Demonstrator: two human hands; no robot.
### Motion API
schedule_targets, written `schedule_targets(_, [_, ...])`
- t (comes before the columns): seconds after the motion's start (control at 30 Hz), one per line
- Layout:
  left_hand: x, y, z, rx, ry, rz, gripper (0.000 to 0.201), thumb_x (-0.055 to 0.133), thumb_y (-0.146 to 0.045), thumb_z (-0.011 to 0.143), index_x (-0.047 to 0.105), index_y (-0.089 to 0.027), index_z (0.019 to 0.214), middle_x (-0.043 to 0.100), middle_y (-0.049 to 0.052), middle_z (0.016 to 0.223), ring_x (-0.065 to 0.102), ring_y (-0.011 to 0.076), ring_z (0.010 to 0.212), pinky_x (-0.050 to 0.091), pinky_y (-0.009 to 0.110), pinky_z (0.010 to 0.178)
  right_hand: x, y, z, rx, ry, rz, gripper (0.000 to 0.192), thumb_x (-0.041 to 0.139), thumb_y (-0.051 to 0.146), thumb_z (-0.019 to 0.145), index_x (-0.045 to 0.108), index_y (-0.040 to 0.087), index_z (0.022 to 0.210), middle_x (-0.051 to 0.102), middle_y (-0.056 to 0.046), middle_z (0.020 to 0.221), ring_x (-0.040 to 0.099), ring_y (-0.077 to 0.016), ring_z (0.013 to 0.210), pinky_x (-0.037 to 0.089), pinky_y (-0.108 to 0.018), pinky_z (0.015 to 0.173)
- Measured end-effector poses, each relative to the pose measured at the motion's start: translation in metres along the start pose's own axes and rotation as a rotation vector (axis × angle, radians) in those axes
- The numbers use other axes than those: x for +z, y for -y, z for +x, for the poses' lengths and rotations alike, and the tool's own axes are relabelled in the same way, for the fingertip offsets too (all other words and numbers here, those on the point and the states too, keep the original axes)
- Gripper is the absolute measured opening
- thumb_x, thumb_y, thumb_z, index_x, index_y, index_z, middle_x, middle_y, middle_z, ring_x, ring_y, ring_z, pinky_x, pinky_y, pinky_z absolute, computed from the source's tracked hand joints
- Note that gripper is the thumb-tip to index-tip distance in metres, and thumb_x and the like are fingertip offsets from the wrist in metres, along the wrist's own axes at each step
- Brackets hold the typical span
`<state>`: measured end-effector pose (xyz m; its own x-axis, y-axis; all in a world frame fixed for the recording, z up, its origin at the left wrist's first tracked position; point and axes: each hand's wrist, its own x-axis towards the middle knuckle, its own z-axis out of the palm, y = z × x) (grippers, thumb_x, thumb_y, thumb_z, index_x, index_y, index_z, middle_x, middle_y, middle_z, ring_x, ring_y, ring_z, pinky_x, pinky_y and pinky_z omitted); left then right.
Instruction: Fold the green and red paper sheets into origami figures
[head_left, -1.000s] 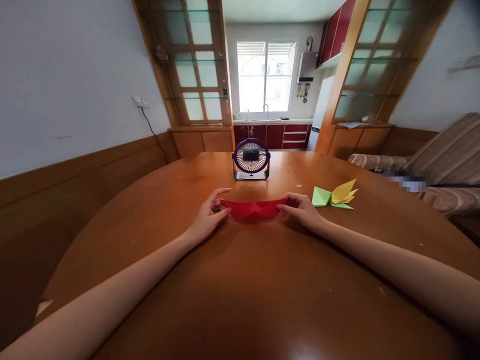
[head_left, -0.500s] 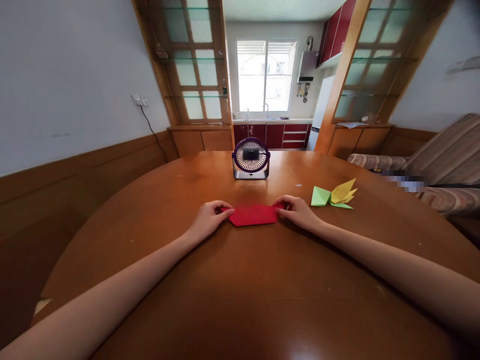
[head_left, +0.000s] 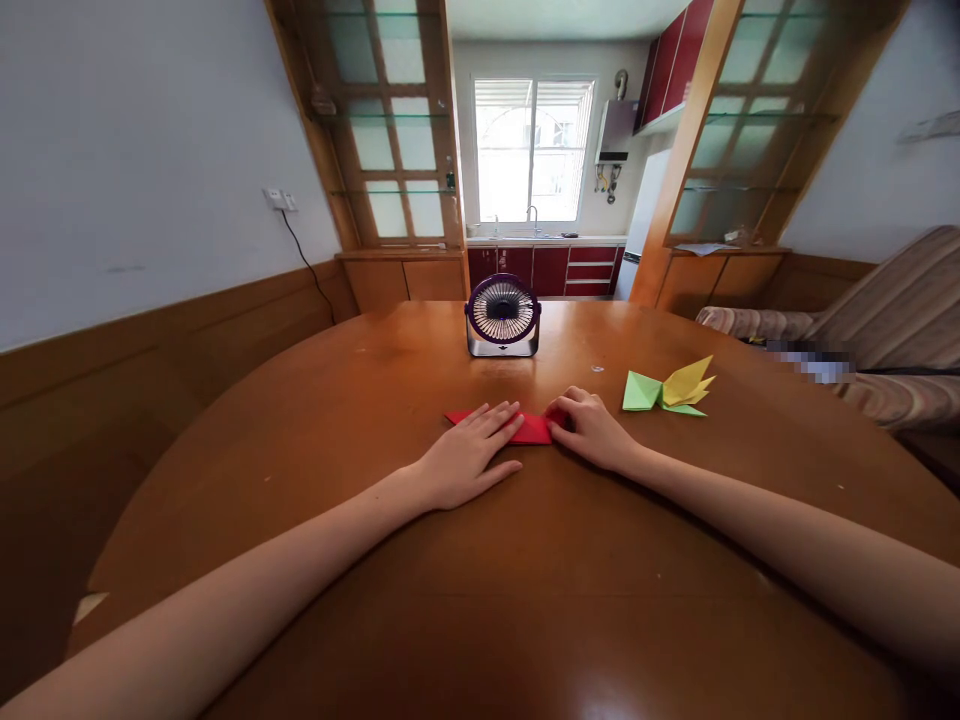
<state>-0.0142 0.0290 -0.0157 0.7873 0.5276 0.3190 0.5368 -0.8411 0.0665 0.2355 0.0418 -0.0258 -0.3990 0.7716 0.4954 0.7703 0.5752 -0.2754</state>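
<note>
A folded piece of red paper point(head_left: 534, 430) lies flat on the wooden table, its pointed left end showing past my fingers. My left hand point(head_left: 472, 455) rests palm down across the paper, fingers stretched out and thumb apart, covering its middle. At the paper's right end, my right hand point(head_left: 589, 425) pinches the edge between thumb and curled fingers. Right of that hand, and apart from it, sits a folded paper figure point(head_left: 682, 385) in green and yellow.
A small round desk fan point(head_left: 502, 312) stands upright beyond the paper. The brown table point(head_left: 360, 620) has a curved edge. A striped sofa point(head_left: 885, 310) is at the right, and a cord point(head_left: 304, 260) hangs from a socket on the left wall.
My left hand has let go of the paper's left end and moved right to lie flat on it. The red paper now looks narrower. My right hand stays at its end.
</note>
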Motion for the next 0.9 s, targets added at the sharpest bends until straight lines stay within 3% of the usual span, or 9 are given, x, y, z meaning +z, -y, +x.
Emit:
schedule_targets(0.17, [0.004, 0.006, 0.000, -0.093, 0.117, -0.089, 0.066, 0.036, -0.055, 0.098, 0.029, -0.015, 0.150, 0.026, 0.015, 0.155, 0.026, 0.0273, 0.144, 0.022, 0.044, 0.118, -0.003, 0.009, -0.004, -0.191, -0.093, -0.022, 0.021, 0.054, 0.016, 0.086, 0.064, 0.017, 0.103, 0.059, -0.014, 0.112, 0.055, -0.0272, 0.106, 0.043, -0.048, 0.095])
schedule_targets(0.33, [0.006, 0.010, -0.001, -0.046, 0.109, -0.118, 0.066, 0.037, -0.055, 0.098, 0.025, -0.019, 0.152, 0.025, 0.012, 0.155, 0.024, 0.0241, 0.145, 0.018, 0.041, 0.119, -0.007, 0.012, -0.004, -0.452, 0.040, 0.052, 0.028, 0.047, 0.011, 0.087, 0.066, 0.018, 0.106, 0.065, -0.012, 0.104, 0.062, -0.0219, 0.093, 0.052, -0.040, 0.084])
schedule_targets(0.53, [0.004, 0.009, -0.003, -0.060, 0.191, -0.104, 0.072, 0.035, -0.058, 0.097, 0.021, -0.016, 0.153, 0.019, 0.014, 0.156, 0.018, 0.0250, 0.146, 0.014, 0.041, 0.119, -0.008, 0.009, -0.004, -0.522, 0.109, 0.009, 0.032, 0.047, 0.012, 0.088, 0.068, 0.017, 0.110, 0.068, -0.012, 0.101, 0.064, -0.0210, 0.090, 0.054, -0.038, 0.081])
schedule_targets(0.7, [0.007, 0.011, -0.005, -0.034, 0.185, -0.085, 0.071, 0.035, -0.058, 0.097, 0.015, -0.020, 0.154, 0.016, 0.012, 0.157, 0.014, 0.0247, 0.147, 0.012, 0.041, 0.119, -0.008, 0.010, -0.005, -0.586, 0.142, 0.026, 0.036, 0.048, 0.015, 0.088, 0.065, 0.016, 0.120, 0.068, -0.013, 0.113, 0.063, -0.0232, 0.105, 0.052, -0.042, 0.091])
schedule_targets(0.9, [0.008, 0.014, -0.006, -0.027, 0.191, -0.088, 0.073, 0.038, -0.061, 0.095, 0.017, -0.022, 0.154, 0.015, 0.011, 0.157, 0.013, 0.0261, 0.147, 0.012, 0.043, 0.119, -0.014, 0.012, -0.003, -0.584, 0.193, 0.115, 0.035, 0.049, 0.013, 0.087, 0.067, 0.017, 0.116, 0.068, -0.012, 0.114, 0.062, -0.0224, 0.108, 0.051, -0.042, 0.094])
